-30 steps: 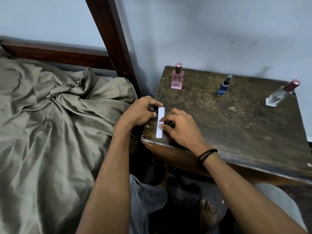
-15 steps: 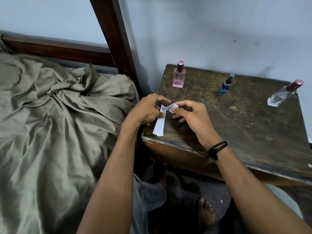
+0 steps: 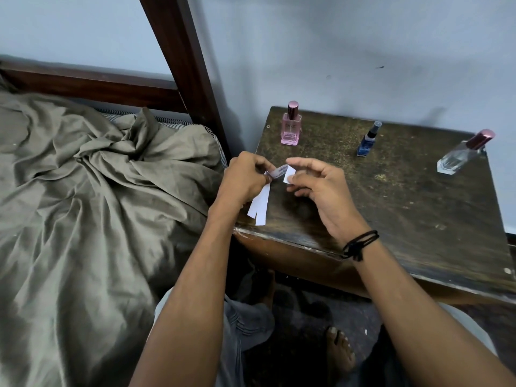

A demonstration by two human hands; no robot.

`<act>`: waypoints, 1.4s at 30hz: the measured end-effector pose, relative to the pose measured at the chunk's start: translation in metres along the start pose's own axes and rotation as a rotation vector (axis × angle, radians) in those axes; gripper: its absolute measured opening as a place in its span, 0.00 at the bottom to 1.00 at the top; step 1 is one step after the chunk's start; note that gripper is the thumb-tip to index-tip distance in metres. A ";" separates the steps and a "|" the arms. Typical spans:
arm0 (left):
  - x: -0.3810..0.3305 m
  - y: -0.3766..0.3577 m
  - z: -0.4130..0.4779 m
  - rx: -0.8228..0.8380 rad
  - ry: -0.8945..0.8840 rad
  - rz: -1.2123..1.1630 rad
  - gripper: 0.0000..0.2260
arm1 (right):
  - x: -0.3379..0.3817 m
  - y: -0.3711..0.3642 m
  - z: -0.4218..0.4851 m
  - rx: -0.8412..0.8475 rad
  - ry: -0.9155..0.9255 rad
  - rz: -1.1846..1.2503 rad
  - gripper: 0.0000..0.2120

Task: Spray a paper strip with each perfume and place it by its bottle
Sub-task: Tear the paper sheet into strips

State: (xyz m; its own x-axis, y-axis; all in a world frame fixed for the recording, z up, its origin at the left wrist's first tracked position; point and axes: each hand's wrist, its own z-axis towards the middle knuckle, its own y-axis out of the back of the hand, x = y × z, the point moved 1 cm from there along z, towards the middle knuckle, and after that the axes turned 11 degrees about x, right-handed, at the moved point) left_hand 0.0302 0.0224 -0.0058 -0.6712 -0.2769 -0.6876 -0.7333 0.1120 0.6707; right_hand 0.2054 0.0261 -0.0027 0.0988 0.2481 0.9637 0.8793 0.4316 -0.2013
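Over the table (image 3: 391, 208) corner: peel one strip

Our left hand (image 3: 248, 182) pinches the paper strips (image 3: 260, 209) above the table's near edge. Our right hand (image 3: 321, 191) pinches one curled end. We should peel slowly. The pink bottle (image 3: 291, 129), blue bottle (image 3: 368, 141) and clear bottle (image 3: 459, 157) stand behind.

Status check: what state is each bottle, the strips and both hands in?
Pink bottle: capped, upright, no strip beside it.
Blue bottle: capped, upright, untouched.
Clear bottle: capped, untouched.
Paper strips: fanned apart between both hands.
Left hand: pinches the strips.
Right hand: pinches one strip's end.
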 end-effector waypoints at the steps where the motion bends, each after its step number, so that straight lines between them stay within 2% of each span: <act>1: 0.000 0.000 0.000 -0.005 0.010 -0.022 0.08 | 0.001 0.001 0.000 0.016 0.008 0.061 0.15; 5: 0.001 0.000 0.001 -0.038 0.011 -0.096 0.07 | 0.007 0.000 -0.002 0.075 -0.009 0.248 0.14; 12: -0.001 -0.003 0.001 -0.041 0.006 -0.251 0.10 | 0.010 0.004 -0.004 0.102 -0.032 0.415 0.15; 14: -0.003 -0.004 0.000 -0.040 0.001 -0.257 0.11 | 0.011 0.004 -0.005 0.100 -0.047 0.462 0.15; 18: 0.002 -0.004 0.000 -0.133 0.080 -0.176 0.12 | 0.018 0.007 -0.007 0.099 -0.029 0.704 0.16; 20: 0.005 -0.001 0.001 -0.141 0.078 -0.249 0.13 | 0.023 0.012 -0.008 0.091 0.000 0.710 0.16; 23: 0.003 0.000 0.000 -0.108 0.083 -0.311 0.10 | 0.024 0.017 -0.007 0.072 0.030 0.530 0.16; 26: 0.001 -0.005 0.002 -0.088 0.106 -0.344 0.07 | 0.020 0.024 -0.005 0.058 0.053 0.229 0.14; 29: 0.003 -0.005 0.003 -0.119 0.139 -0.264 0.05 | 0.017 0.031 -0.004 0.084 0.051 -0.117 0.13; 31: 0.005 -0.003 0.003 -0.135 0.155 -0.180 0.06 | 0.016 0.033 -0.006 0.131 -0.006 -0.257 0.12; 35: 0.006 -0.003 0.002 -0.114 0.175 -0.127 0.07 | 0.013 0.038 -0.009 0.259 -0.200 -0.465 0.10; 42: 0.004 0.003 -0.002 -0.157 0.186 -0.050 0.06 | 0.015 0.045 -0.015 0.349 -0.304 -0.625 0.07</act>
State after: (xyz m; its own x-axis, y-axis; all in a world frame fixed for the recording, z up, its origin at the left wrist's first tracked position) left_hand 0.0252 0.0198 -0.0059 -0.5920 -0.4509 -0.6680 -0.7298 -0.0518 0.6817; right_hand 0.2529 0.0364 0.0051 -0.5432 0.0741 0.8363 0.5276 0.8050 0.2713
